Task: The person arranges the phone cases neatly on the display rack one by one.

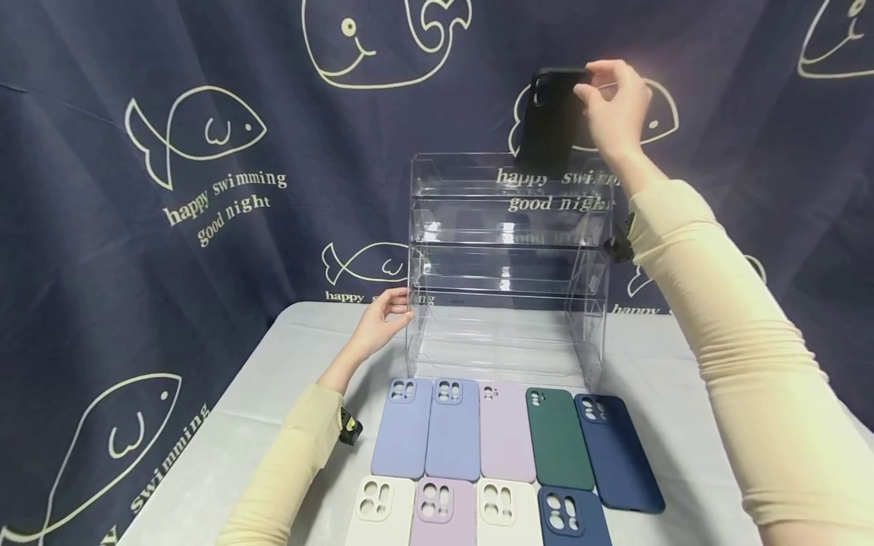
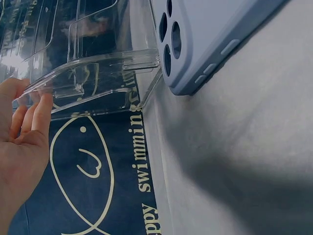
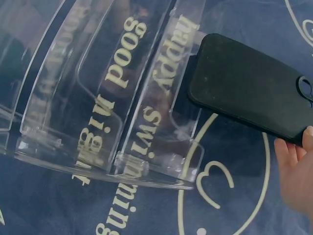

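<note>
My right hand (image 1: 617, 106) pinches a black phone case (image 1: 551, 114) by its upper corner, with the thumb on the near face. The case stands upright at the top tier of a clear acrylic display rack (image 1: 505, 284); in the right wrist view the black phone case (image 3: 249, 85) has its lower end over the rack's top edge. On the other side, my left hand (image 1: 384, 322) grips the rack's left side panel. The left wrist view shows the thumb and fingers of the left hand (image 2: 29, 137) on either side of that panel's edge.
Before the rack lie two rows of phone cases: light blue (image 1: 401, 432), lilac (image 1: 507, 436), green (image 1: 561, 440), navy (image 1: 621, 455) and white (image 1: 382, 516). They rest on a pale tablecloth (image 1: 273, 394). A dark fish-print curtain (image 1: 225, 61) hangs behind.
</note>
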The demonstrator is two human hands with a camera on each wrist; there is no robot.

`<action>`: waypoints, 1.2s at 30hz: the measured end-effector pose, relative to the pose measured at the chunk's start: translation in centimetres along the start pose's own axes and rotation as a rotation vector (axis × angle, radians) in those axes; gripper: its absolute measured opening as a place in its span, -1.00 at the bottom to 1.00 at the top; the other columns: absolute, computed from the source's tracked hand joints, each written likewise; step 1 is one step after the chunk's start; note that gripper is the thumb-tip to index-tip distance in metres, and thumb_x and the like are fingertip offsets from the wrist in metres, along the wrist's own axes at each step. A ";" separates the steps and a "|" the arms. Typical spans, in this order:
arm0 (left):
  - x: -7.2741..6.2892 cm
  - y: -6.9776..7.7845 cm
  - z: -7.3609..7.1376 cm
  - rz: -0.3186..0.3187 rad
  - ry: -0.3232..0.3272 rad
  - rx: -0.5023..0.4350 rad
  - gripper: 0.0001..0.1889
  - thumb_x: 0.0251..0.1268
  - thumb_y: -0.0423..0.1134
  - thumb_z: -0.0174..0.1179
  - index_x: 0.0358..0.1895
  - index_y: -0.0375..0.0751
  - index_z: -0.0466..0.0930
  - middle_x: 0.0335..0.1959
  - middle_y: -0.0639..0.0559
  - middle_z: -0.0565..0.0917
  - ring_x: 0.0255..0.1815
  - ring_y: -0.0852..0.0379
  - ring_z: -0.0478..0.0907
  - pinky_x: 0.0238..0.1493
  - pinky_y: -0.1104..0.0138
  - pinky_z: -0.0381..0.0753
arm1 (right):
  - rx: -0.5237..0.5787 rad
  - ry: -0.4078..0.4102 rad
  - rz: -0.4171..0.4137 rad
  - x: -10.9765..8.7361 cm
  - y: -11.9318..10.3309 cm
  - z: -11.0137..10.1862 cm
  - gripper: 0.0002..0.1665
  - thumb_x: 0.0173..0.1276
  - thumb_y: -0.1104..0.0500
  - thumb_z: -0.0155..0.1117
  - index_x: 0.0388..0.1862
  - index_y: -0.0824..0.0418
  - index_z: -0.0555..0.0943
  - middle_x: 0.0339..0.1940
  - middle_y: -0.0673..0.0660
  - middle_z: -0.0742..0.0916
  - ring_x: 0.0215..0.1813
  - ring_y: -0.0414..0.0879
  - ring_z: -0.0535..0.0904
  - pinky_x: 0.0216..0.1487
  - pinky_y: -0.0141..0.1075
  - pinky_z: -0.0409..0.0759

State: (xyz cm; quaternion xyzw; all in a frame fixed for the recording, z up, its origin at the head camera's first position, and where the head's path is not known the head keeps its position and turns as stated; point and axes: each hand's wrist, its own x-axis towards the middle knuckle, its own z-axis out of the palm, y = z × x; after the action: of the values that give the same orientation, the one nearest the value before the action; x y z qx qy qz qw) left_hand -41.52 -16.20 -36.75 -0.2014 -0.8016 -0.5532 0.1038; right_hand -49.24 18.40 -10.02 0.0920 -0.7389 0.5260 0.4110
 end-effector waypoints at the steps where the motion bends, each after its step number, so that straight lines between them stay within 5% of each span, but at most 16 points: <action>1: -0.1 0.4 0.0 0.000 -0.005 0.001 -0.51 0.23 -0.47 0.16 0.23 -0.45 0.31 0.06 -0.41 0.52 0.06 -0.23 0.51 0.15 0.09 0.57 | 0.003 -0.013 0.008 0.1 0.2 0.1 -0.67 0.21 0.28 0.30 -0.01 0.12 0.63 -0.40 -0.22 0.54 -0.45 -0.46 0.50 -0.41 -0.69 0.53; 7: -0.7 2.1 -0.1 -0.010 -0.025 -0.021 -0.51 0.22 -0.51 0.13 0.23 -0.50 0.28 0.09 -0.45 0.49 0.07 -0.27 0.49 0.12 0.07 0.59 | 0.127 -0.094 0.140 0.4 1.6 0.6 -0.72 0.20 0.31 0.30 -0.08 0.20 0.63 -0.42 -0.14 0.64 -0.41 -0.35 0.60 -0.40 -0.63 0.63; 13: -0.8 2.2 0.0 -0.003 -0.027 -0.033 -0.51 0.22 -0.53 0.12 0.22 -0.55 0.27 0.09 -0.49 0.48 0.08 -0.31 0.48 0.16 0.04 0.56 | 0.227 -0.087 0.263 0.8 2.5 1.0 -0.88 0.21 0.30 0.30 -0.45 0.12 0.55 -0.59 -0.14 0.62 -0.55 -0.32 0.60 -0.48 -0.60 0.64; 18: -0.7 1.9 0.0 -0.011 -0.025 -0.037 -0.50 0.22 -0.53 0.12 0.23 -0.54 0.26 0.10 -0.50 0.46 0.09 -0.32 0.47 0.18 -0.02 0.52 | -0.008 -0.186 0.233 0.5 3.3 0.9 -0.82 0.31 0.13 0.22 -0.51 0.01 0.49 -0.75 -0.28 0.55 -0.68 -0.44 0.54 -0.48 -0.63 0.62; 21: -0.3 1.1 0.1 -0.007 -0.024 -0.033 -0.50 0.23 -0.51 0.12 0.25 -0.51 0.26 0.11 -0.49 0.45 0.09 -0.32 0.47 0.18 -0.03 0.52 | -0.176 -0.236 0.152 0.0 3.9 0.8 -0.82 0.35 0.05 0.16 -0.47 0.00 0.48 -0.82 -0.39 0.49 -0.71 -0.53 0.47 0.09 -0.58 0.54; 23: -0.1 0.3 0.2 -0.004 -0.022 -0.039 -0.49 0.23 -0.49 0.13 0.26 -0.48 0.27 0.12 -0.48 0.45 0.10 -0.31 0.46 0.18 -0.03 0.52 | -0.225 -0.251 0.117 -0.3 4.2 0.6 -0.82 0.36 0.03 0.14 -0.43 0.02 0.49 -0.84 -0.43 0.46 -0.72 -0.56 0.44 0.48 -0.50 0.07; 26: 0.3 -0.9 0.3 0.003 -0.012 -0.030 -0.49 0.24 -0.46 0.15 0.27 -0.41 0.29 0.12 -0.43 0.46 0.11 -0.27 0.48 0.20 0.03 0.53 | -0.240 -0.248 0.108 -0.6 4.6 0.5 -0.83 0.36 0.02 0.14 -0.38 0.06 0.52 -0.85 -0.44 0.45 -0.72 -0.57 0.44 0.38 -0.57 0.19; 28: 0.3 -1.2 0.3 0.010 -0.001 -0.019 -0.49 0.24 -0.44 0.17 0.26 -0.37 0.31 0.11 -0.39 0.48 0.09 -0.23 0.49 0.19 0.07 0.54 | -0.250 -0.230 0.117 -0.7 4.7 0.4 -0.84 0.35 0.02 0.17 -0.35 0.07 0.54 -0.81 -0.43 0.46 -0.65 -0.52 0.49 -0.06 -0.65 0.50; 30: 0.3 -1.3 0.3 0.016 0.009 -0.007 -0.50 0.23 -0.42 0.18 0.25 -0.34 0.32 0.10 -0.35 0.49 0.07 -0.20 0.51 0.19 0.09 0.55 | -0.288 -0.204 0.115 -0.8 4.7 0.3 -0.82 0.32 -0.01 0.19 -0.32 0.07 0.58 -0.72 -0.42 0.45 -0.41 -0.42 0.56 -0.20 -0.62 0.51; 33: 0.3 -1.3 0.3 0.014 0.014 -0.015 -0.50 0.23 -0.42 0.18 0.25 -0.33 0.33 0.09 -0.35 0.49 0.06 -0.19 0.51 0.17 0.05 0.55 | -0.328 -0.169 0.112 -0.8 4.7 0.0 -0.80 0.27 -0.07 0.23 -0.33 0.02 0.61 -0.65 -0.39 0.43 -0.03 -0.15 0.50 0.20 -0.46 0.38; 36: 0.2 -0.7 0.3 0.015 0.009 -0.023 -0.50 0.23 -0.45 0.17 0.25 -0.39 0.32 0.09 -0.41 0.47 0.07 -0.24 0.50 0.19 0.00 0.52 | -0.321 -0.141 0.105 -0.8 4.8 -0.1 -0.82 0.23 -0.09 0.27 -0.41 -0.04 0.60 -0.66 -0.41 0.42 -0.09 -0.19 0.46 0.29 -0.35 0.33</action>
State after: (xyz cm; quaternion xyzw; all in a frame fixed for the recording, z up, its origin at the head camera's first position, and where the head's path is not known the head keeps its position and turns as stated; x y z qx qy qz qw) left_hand -41.96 -16.13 -37.39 -0.2060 -0.7931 -0.5627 0.1091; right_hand -51.37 20.33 -13.90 0.0231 -0.8441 0.4144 0.3395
